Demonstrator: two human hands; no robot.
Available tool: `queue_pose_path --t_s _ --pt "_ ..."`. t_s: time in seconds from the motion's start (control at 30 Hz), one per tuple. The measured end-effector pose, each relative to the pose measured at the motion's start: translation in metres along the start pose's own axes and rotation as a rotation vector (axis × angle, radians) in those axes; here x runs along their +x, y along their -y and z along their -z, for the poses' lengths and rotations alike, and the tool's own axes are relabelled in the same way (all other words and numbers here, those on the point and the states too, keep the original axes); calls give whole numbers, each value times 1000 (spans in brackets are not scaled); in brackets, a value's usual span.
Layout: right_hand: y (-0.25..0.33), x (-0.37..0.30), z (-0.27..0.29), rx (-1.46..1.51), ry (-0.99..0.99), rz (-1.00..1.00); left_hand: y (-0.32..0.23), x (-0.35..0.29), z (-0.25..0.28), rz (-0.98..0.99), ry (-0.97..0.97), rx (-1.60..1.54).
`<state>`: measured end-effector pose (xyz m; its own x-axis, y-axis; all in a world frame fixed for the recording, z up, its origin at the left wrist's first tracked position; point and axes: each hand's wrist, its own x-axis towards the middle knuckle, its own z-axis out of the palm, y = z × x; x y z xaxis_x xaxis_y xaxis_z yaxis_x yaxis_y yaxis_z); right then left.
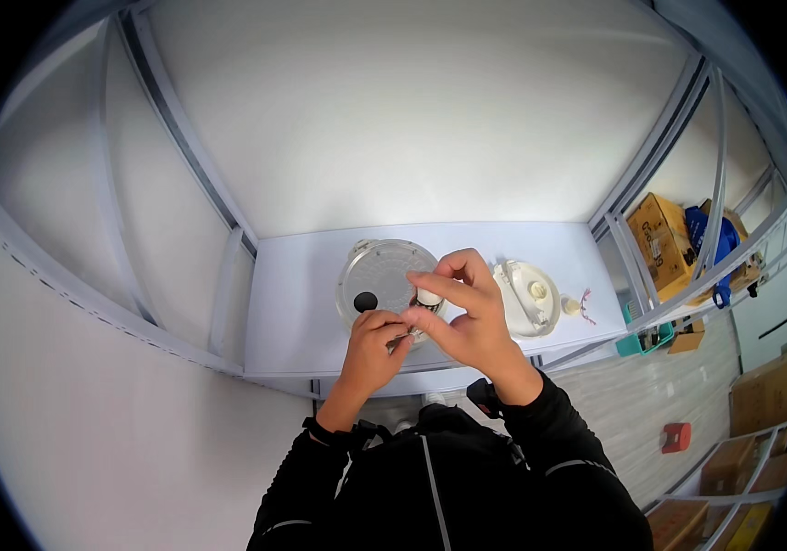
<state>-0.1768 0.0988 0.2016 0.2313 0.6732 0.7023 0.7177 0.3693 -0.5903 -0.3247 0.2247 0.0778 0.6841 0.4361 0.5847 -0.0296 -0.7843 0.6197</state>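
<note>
A round silvery metal lid-like plate (380, 277) with a black round spot lies on the white table (301, 303). My left hand (375, 344) is closed at its near edge, fingers pinching a small part there. My right hand (467, 312) is above the plate's right side, thumb and fingers pinched on a small white cylindrical piece (428, 297). Both hands touch each other over the plate's front right rim.
A white round appliance part (529, 296) lies right of my hands, with a small cream knob (573, 306) and a thin pink piece (588, 310) beside it. Cardboard boxes (661, 237) and a blue thing sit on shelving at right. White panels wall the booth.
</note>
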Motion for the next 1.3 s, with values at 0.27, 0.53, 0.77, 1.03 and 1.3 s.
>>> queue_pose_path --t_s 0.27,0.53,0.77,1.03,1.3 --pt "6 9 2 74 -16 -11 5 -1 -2 -2 15 13" --pt "5 5 9 83 78 -107 2 0 -2 38 9 6" --pt "9 11 3 96 -6 -2 3 -1 -5 31 -7 11" --pt "-4 1 6 19 -31 -66 0 1 -5 23 -1 20" --pt "-3 1 4 30 -25 -70 -1 0 -3 1 -27 33"
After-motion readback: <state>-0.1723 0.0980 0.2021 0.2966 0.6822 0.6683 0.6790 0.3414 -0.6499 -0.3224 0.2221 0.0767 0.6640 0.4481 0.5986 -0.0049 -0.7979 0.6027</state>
